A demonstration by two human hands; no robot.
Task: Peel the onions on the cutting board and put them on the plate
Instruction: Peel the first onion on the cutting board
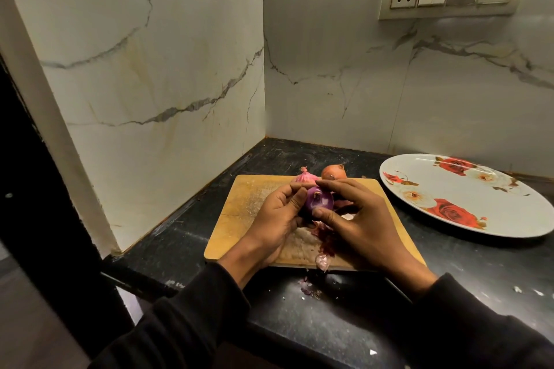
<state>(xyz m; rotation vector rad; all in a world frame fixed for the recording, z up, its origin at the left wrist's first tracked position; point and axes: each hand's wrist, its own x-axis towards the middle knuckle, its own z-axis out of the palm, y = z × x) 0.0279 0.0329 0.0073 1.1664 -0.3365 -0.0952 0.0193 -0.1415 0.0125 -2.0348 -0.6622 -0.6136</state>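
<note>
My left hand [277,213] cups the purple onion [318,201] from nine o'clock, fingers curled round it, thumb up near its top. My right hand [353,213] comes over from three o'clock, fingertips on the crown and thumb pressing low on the bared flesh, so both hands are clamped on the one bulb above the middle of the cutting board [242,204].

The bulb looks glossy and mostly stripped, and that is my worry: wet, smooth flesh could squirt out from between my thumbs if I dig too hard at the last bit of skin. It would likely drop onto the board and roll toward six o'clock, where the board's edge and the worktop [344,317] edge are near.

Peel scraps [325,241] lie under my hands, one curl [323,261] hanging over the board's near edge and crumbs already on the worktop; more could be swept off by my wrists.

At twelve o'clock, two unpeeled onions wait just beyond my fingers: a pink one [305,177] and a brown one [333,172]. A careless knuckle might nudge them off the far edge.

The flowered plate [467,198] sits at two o'clock, apart from the board, with no onion on it; the carry across is where a slippery bulb might escape.
</note>
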